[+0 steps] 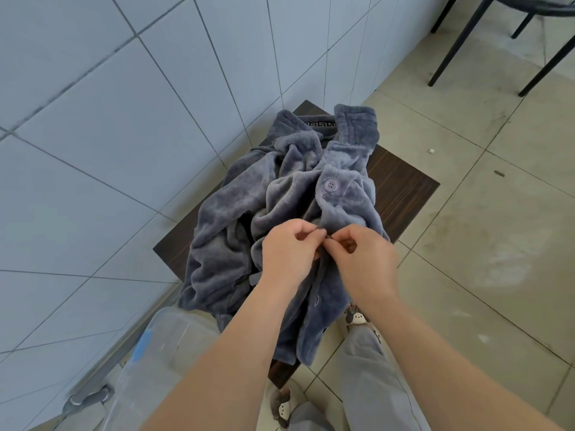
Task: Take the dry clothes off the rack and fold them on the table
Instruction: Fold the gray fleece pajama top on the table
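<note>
On the dark table [401,185], both hands [326,253] pinch the grey fleece garment [236,219]; no readable writing.

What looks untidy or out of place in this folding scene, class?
The grey fleece garment lies bunched and crumpled on the small dark table, its lower part hanging over the near edge. Both hands, left and right, pinch its front. Small scraps litter the floor.
</note>
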Motion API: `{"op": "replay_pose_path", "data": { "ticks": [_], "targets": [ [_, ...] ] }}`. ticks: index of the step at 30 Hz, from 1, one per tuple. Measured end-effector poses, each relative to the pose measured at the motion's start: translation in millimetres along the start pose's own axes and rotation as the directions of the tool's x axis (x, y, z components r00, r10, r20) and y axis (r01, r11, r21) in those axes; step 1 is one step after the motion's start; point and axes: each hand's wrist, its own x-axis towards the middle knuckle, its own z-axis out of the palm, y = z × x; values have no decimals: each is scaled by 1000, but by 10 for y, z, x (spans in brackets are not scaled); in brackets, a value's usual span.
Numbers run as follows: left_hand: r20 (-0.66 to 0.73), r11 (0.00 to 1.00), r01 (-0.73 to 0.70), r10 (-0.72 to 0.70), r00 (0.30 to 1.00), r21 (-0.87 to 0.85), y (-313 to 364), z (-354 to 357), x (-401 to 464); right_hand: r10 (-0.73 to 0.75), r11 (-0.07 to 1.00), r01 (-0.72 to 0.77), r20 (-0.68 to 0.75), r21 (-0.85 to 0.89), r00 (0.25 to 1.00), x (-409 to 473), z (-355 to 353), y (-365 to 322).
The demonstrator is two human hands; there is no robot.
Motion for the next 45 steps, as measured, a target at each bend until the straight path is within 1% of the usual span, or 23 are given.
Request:
{"op": "replay_pose_path", "data": {
  "ticks": [2, 3, 5, 6, 8, 9, 11, 13, 15, 16, 19, 21, 23, 25, 28, 31, 33, 35, 38, 39, 41, 43, 45],
  "targets": [
    [29, 984, 92, -89, 996, -154, 2, -23, 26, 94, 977, -105, 68, 185, 993, 85, -22, 9],
    [55, 970, 114, -104, 993, -217, 8, -37, 34, 178, 908, -226, 163, 352, 970, 143, -51, -2],
    [74, 956, 84, -66, 995, -282, 16, -65, 65, 295, 582, -520, 433, 625, 852, 246, -86, -34],
    [60, 964, 37, -22, 998, -264, 26, -76, 85, 325, 421, -616, 523, 666, 788, 285, -77, -33],
    [29, 993, -77, 80, 996, -91, 18, -87, 116, 411, 285, -691, 566, 665, 715, 319, 1, 26],
    [20, 992, -121, 120, 993, 35, -8, -89, 102, 464, 301, -688, 529, 660, 710, 316, 59, 75],
    [1, 953, -165, 170, 985, 254, -89, -97, 7, 510, 496, -601, 349, 627, 786, 267, 170, 225],
    [32, 886, -187, 192, 981, 424, -280, -114, -145, 480, 733, -476, 127, 486, 868, 109, 228, 336],
    [108, 756, -204, 175, 979, 622, -516, -104, -313, 444, 860, -421, -18, 288, 896, -104, 278, 415],
    [128, 672, -214, 176, 976, 709, -611, -93, -391, 417, 891, -403, -27, 208, 909, -213, 322, 443],
    [152, 480, -269, 270, 951, 835, -904, -28, -505, 308, 951, -307, 122, -29, 944, -508, 533, 540],
    [76, 519, -221, 286, 955, 826, -1035, -19, -474, 252, 961, -229, 156, -155, 955, -619, 676, 618],
    [-18, 688, -146, 225, 974, 711, -1078, -72, -401, 234, 951, -202, 115, -236, 965, -635, 765, 673],
    [-59, 865, -85, 132, 990, 495, -1096, -138, -321, 213, 939, -183, 75, -290, 974, -607, 819, 691],
    [-13, 960, 33, -31, 999, 277, -1069, -206, -242, 183, 967, -172, 45, -189, 982, -560, 849, 687],
    [-55, 990, 139, -137, 989, 28, -1079, -242, -248, 194, 981, -193, 80, -15, 978, -595, 834, 666],
    [-67, 991, 132, -132, 989, -4, -1103, -290, -273, 260, 943, -278, 116, 182, 958, -633, 817, 657],
    [-2, 994, 106, -106, 994, 10, -1060, -319, -308, 322, 859, -373, 194, 352, 926, -663, 793, 619],
    [116, 991, 133, -128, 985, -29, -921, -334, -373, 344, 808, -404, 214, 429, 914, -693, 747, 570],
    [135, 995, 101, -100, 986, 0, -888, -343, -402, 343, 810, -393, 192, 435, 919, -701, 740, 554],
    [161, 982, -100, 74, 984, 158, -862, -357, -453, 351, 827, -379, 145, 414, 925, -712, 727, 534],
    [141, 906, -283, 250, 958, 315, -891, -374, -459, 363, 837, -375, 109, 398, 925, -723, 720, 503],
    [89, 861, -337, 329, 940, 381, -893, -362, -463, 356, 839, -352, 71, 414, 932, -739, 701, 449]
  ]
}}
